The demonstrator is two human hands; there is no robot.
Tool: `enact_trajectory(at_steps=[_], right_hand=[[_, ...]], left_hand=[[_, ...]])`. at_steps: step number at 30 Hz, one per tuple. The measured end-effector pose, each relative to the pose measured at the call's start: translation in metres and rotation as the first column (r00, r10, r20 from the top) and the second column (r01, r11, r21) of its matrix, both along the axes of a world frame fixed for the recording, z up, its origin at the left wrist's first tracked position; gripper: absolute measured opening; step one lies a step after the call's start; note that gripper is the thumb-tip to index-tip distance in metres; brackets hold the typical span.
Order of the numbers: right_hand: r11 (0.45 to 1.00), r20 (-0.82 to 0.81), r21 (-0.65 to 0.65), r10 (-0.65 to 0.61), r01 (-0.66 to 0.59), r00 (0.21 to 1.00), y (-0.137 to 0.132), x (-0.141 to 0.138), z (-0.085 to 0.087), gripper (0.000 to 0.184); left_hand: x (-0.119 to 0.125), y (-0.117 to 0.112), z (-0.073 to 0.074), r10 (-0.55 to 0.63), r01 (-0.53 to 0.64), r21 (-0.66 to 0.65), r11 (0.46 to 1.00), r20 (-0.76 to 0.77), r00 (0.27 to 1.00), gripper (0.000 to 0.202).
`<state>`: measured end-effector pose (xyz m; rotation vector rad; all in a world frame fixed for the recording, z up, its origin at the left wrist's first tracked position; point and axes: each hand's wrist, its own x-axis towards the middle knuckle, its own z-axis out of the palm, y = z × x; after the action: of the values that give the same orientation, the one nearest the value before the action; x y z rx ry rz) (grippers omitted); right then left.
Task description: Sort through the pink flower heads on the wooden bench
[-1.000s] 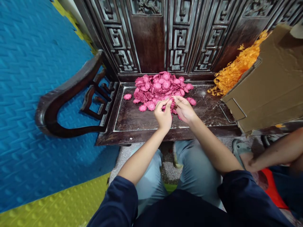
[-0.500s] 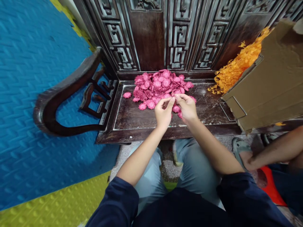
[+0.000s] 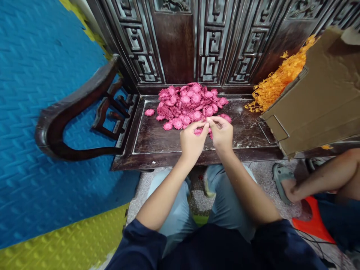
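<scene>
A heap of pink flower-shaped pieces point(image 3: 187, 99) lies on the seat of a dark carved wooden bench point(image 3: 157, 144). My left hand point(image 3: 194, 138) and my right hand point(image 3: 221, 133) meet just in front of the heap, thumbs and index fingers pinched with the tips together. Whatever is between the fingertips is too small and covered to make out. A few pink pieces show beneath and behind the hands. One loose pink piece point(image 3: 149, 112) sits apart on the left.
Orange artificial blossoms point(image 3: 277, 84) lean behind a cardboard box point(image 3: 317, 97) on the right of the bench. A curved wooden armrest point(image 3: 47, 131) stands left, beside blue matting point(image 3: 25, 168). Another person's leg and sandalled foot point(image 3: 287, 183) are at the right.
Both hands have come slightly lower and nearer to me, fingertips still together. The view has shifted a little, and the other person's leg at the right has moved slightly.
</scene>
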<state>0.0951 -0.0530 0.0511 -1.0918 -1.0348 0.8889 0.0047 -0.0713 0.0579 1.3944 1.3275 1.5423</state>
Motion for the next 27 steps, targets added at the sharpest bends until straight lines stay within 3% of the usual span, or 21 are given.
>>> enact_trajectory(at_steps=[2, 7, 12, 18, 27], right_hand=[[1.000, 0.066, -0.003, 0.010, -0.009, 0.998, -0.002, 0.000, 0.000, 0.013], [1.000, 0.099, -0.022, 0.022, -0.019, 0.995, -0.005, 0.003, -0.002, 0.014], [1.000, 0.075, -0.013, 0.000, 0.001, 0.997, -0.001, 0.008, -0.003, 0.013], [0.999, 0.078, -0.032, 0.022, -0.020, 0.997, 0.000, 0.007, -0.001, 0.013], [0.999, 0.175, 0.010, 0.050, -0.052, 0.983, -0.002, 0.009, 0.003, 0.010]], left_hand=[[-0.002, -0.004, 0.001, 0.056, -0.056, -0.004, 0.998, -0.060, 0.997, 0.012], [-0.008, -0.001, -0.006, 0.016, 0.023, -0.173, 0.985, 0.221, 0.975, 0.014], [-0.010, 0.006, -0.012, -0.063, 0.095, -0.142, 0.985, 0.213, 0.975, 0.017], [-0.011, 0.007, -0.007, -0.133, 0.172, -0.134, 0.976, 0.257, 0.957, 0.020], [-0.013, 0.009, -0.009, -0.132, 0.172, -0.118, 0.978, 0.291, 0.947, 0.015]])
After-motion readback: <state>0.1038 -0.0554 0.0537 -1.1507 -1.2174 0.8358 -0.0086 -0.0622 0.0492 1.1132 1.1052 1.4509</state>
